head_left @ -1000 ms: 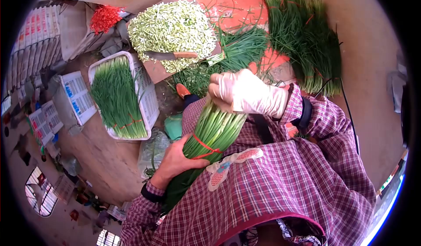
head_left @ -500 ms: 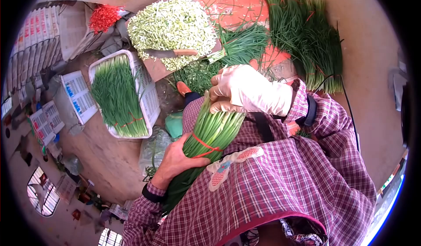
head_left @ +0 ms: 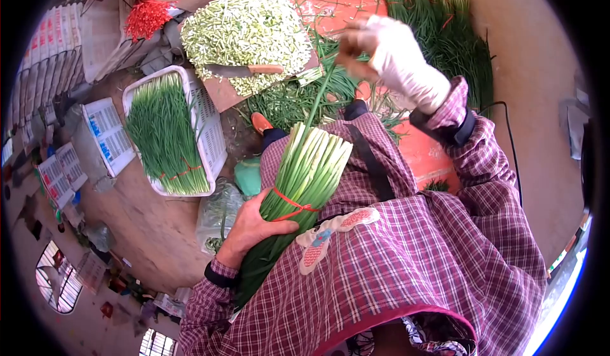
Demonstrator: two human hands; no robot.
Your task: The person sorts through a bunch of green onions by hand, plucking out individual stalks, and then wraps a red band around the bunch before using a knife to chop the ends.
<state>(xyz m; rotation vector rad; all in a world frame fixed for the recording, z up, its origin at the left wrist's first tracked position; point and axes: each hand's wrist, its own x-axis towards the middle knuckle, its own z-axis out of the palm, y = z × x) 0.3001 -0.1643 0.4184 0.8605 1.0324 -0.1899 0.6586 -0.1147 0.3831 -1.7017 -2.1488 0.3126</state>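
My bare left hand (head_left: 257,229) is wrapped round a bunch of chives (head_left: 311,172), just below its red tie. The pale cut ends point up and away from me, and the dark leaves run down along my plaid smock. A single chive stalk (head_left: 322,94) stretches from the top of the bunch towards my right hand (head_left: 372,51), which wears a pale glove. Those gloved fingers are blurred but look closed on the stalk's end. Beyond lies a heap of chopped white-green pieces (head_left: 244,35), with a wooden-handled knife (head_left: 264,69) resting on it.
To the left, a white crate (head_left: 206,124) holds a tied chive bunch (head_left: 162,134). Several tied bunches (head_left: 445,38) lean by the wall at the right. Loose greens (head_left: 286,108) litter the floor near an orange shoe (head_left: 260,123). Red ties (head_left: 147,18) hang at the back left.
My right hand has moved up and away from the bunch's cut ends, drawing one stalk out with it. My left hand keeps its hold.
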